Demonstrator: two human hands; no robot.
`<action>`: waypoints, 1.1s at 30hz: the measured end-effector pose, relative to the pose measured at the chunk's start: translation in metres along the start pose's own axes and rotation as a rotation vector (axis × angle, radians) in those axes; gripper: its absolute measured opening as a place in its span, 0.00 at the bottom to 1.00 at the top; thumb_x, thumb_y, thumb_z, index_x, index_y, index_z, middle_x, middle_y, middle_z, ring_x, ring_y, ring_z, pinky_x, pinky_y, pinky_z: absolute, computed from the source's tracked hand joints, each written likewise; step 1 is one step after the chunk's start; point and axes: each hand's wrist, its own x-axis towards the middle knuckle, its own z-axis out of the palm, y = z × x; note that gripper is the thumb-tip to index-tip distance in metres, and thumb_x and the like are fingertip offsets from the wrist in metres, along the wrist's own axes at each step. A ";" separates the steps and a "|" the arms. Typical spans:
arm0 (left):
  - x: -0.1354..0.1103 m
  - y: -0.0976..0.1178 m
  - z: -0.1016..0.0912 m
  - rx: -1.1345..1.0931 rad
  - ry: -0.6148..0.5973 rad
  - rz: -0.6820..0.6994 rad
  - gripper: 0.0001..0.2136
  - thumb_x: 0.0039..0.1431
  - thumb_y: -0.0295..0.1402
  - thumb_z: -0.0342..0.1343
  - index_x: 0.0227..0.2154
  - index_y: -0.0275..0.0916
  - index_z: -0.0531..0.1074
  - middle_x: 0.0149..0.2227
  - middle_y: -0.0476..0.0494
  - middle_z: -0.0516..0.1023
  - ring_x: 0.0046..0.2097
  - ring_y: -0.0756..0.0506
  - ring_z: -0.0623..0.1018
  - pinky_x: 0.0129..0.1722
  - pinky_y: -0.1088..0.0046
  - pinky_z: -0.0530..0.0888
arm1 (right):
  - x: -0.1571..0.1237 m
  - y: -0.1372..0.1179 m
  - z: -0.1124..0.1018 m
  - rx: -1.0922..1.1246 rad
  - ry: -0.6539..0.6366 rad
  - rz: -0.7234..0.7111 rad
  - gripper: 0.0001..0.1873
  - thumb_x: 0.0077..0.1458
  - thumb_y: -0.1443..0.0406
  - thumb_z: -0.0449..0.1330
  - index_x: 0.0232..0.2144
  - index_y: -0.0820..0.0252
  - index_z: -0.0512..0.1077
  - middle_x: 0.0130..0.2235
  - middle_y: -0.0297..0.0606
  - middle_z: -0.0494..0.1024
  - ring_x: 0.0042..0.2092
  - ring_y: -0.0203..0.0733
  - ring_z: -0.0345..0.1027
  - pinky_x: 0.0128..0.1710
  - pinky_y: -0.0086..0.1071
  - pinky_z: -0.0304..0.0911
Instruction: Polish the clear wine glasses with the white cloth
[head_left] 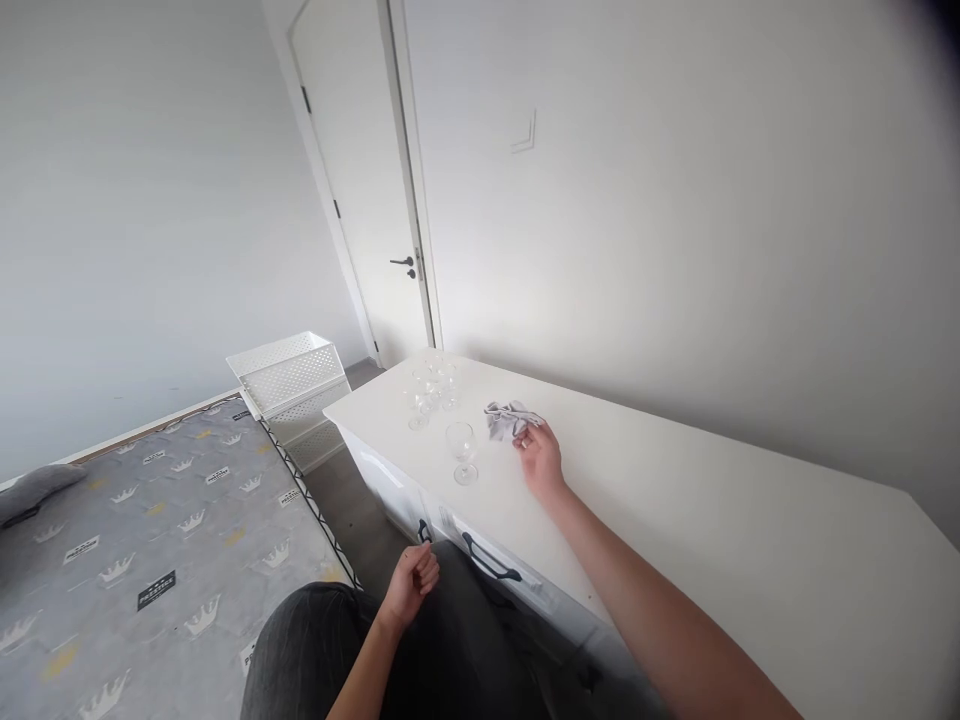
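Observation:
A crumpled grey cloth is pinched in the fingers of my right hand, over the white cabinet top. Just left of the cloth, a clear stemmed glass stands upright near the cabinet's front edge. Farther back, several similar clear glasses stand in a cluster. My left hand is closed in a loose fist above my knee, in front of the cabinet. Whether anything small is inside that fist is hidden.
Dark handles project from the cabinet's drawer fronts. To the left lies a grey mattress with a crown pattern. A white perforated rack stands between mattress and cabinet. Behind are a white door and a plain wall.

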 end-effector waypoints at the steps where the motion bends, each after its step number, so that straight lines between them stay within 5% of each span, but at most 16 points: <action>1: -0.003 0.009 0.000 0.051 0.055 0.052 0.38 0.53 0.58 0.68 0.17 0.42 0.45 0.19 0.56 0.42 0.22 0.54 0.45 0.21 0.73 0.44 | 0.002 0.000 -0.001 0.059 0.008 0.030 0.12 0.52 0.54 0.62 0.31 0.52 0.66 0.32 0.33 0.75 0.34 0.42 0.71 0.38 0.38 0.70; 7: -0.002 0.085 0.014 0.310 0.295 0.337 0.26 0.61 0.49 0.67 0.21 0.40 0.61 0.24 0.52 0.52 0.28 0.49 0.53 0.27 0.73 0.52 | 0.011 0.004 -0.008 0.230 -0.022 0.178 0.10 0.48 0.59 0.61 0.33 0.52 0.66 0.36 0.34 0.77 0.37 0.44 0.73 0.46 0.50 0.76; 10: 0.015 0.123 0.039 0.641 0.286 0.569 0.14 0.57 0.42 0.72 0.37 0.42 0.75 0.34 0.45 0.72 0.37 0.43 0.69 0.35 0.70 0.66 | 0.010 0.004 -0.007 0.220 -0.109 0.234 0.09 0.50 0.59 0.60 0.35 0.51 0.67 0.37 0.35 0.78 0.40 0.47 0.75 0.47 0.51 0.75; 12: 0.029 0.138 0.059 0.773 0.238 0.662 0.22 0.54 0.43 0.73 0.49 0.43 0.74 0.45 0.39 0.76 0.47 0.37 0.76 0.44 0.63 0.73 | 0.010 0.004 -0.005 0.181 -0.159 0.252 0.09 0.51 0.58 0.60 0.36 0.51 0.67 0.38 0.36 0.78 0.41 0.49 0.75 0.46 0.50 0.75; 16: 0.055 0.138 0.088 0.834 0.111 0.568 0.29 0.54 0.43 0.73 0.55 0.43 0.71 0.58 0.34 0.76 0.59 0.31 0.77 0.56 0.52 0.74 | 0.007 0.005 -0.001 0.097 -0.169 0.251 0.12 0.54 0.53 0.61 0.36 0.51 0.68 0.34 0.35 0.76 0.38 0.47 0.73 0.40 0.42 0.73; 22: 0.072 0.119 0.102 0.578 -0.028 0.412 0.18 0.57 0.43 0.71 0.47 0.42 0.76 0.50 0.39 0.82 0.56 0.36 0.80 0.59 0.57 0.73 | -0.001 0.009 0.006 -0.004 -0.235 0.264 0.14 0.55 0.52 0.66 0.31 0.54 0.72 0.35 0.35 0.74 0.37 0.43 0.69 0.36 0.33 0.68; 29: 0.071 0.125 0.095 0.362 -0.109 0.358 0.16 0.65 0.47 0.63 0.38 0.42 0.67 0.31 0.52 0.73 0.31 0.49 0.76 0.36 0.71 0.75 | -0.004 0.011 0.009 0.029 -0.268 0.351 0.09 0.55 0.56 0.66 0.34 0.54 0.74 0.30 0.32 0.73 0.32 0.40 0.67 0.31 0.32 0.64; 33: 0.064 0.131 0.091 0.290 -0.116 0.273 0.20 0.56 0.46 0.72 0.40 0.41 0.69 0.31 0.53 0.73 0.24 0.53 0.68 0.24 0.76 0.69 | -0.012 0.008 0.019 0.095 -0.344 0.452 0.06 0.58 0.60 0.64 0.37 0.55 0.73 0.29 0.31 0.75 0.29 0.38 0.68 0.31 0.32 0.62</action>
